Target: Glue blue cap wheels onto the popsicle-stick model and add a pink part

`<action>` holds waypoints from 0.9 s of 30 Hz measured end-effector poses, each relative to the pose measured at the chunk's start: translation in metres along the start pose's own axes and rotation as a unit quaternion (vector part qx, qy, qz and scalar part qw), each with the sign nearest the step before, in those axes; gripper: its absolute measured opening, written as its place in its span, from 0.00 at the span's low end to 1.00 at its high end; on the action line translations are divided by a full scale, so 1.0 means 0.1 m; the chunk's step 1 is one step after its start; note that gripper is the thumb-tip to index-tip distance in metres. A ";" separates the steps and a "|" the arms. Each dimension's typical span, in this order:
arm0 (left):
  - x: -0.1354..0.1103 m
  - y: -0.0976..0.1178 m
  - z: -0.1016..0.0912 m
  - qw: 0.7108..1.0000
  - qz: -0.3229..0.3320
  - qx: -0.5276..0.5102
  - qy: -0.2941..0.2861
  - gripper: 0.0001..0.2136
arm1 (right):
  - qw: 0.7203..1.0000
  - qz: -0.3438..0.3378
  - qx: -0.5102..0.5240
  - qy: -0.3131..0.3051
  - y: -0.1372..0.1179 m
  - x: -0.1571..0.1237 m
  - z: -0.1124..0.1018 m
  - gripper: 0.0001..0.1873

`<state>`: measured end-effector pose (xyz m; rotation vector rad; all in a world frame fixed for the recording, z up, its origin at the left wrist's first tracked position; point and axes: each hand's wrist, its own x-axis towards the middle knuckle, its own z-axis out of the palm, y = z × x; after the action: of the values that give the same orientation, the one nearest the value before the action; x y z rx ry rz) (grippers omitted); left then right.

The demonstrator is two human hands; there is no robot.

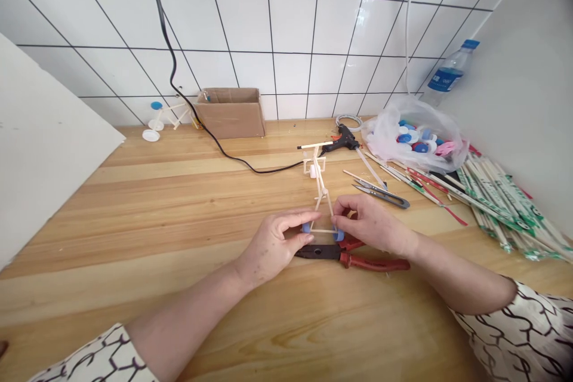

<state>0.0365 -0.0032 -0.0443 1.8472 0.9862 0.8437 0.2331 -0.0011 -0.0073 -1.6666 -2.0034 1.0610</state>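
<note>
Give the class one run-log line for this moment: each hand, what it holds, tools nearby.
left hand: at blue bottle-cap wheel of wooden-stick model | right hand: at other blue wheel | nearby: red-handled pliers, hot glue gun

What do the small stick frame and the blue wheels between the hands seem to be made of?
The stick frame looks like bare, pale wood, perhaps cut chopsticks, with a matte, unpainted surface. The blue wheels look like smooth plastic bottle caps, from their shape and slight shine.

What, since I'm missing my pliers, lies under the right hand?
Red-handled pliers lie on the wooden worktop under the right hand, their dark metal grip reaching toward the left hand. The hand covers part of one red handle, so that stretch is hidden.
</note>
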 end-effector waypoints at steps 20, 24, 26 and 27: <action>0.00 0.03 -0.02 1.000 -0.013 0.000 -0.008 0.16 | 1.000 -0.009 0.010 0.000 -0.02 -0.01 0.00 0.05; 0.00 0.03 -0.02 1.000 -0.011 0.007 -0.009 0.16 | 1.000 -0.014 0.018 0.000 -0.01 -0.01 0.00 0.04; 0.00 0.03 -0.02 1.000 -0.010 0.008 -0.010 0.16 | 1.000 -0.017 0.018 -0.001 -0.01 -0.01 0.00 0.04; 0.00 0.03 -0.02 1.000 -0.011 0.008 -0.010 0.16 | 1.000 -0.017 0.018 -0.001 -0.01 -0.01 0.00 0.04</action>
<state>0.0358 -0.0037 -0.0408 1.8518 1.0026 0.8056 0.2323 -0.0020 -0.0062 -1.6079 -1.9951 1.0795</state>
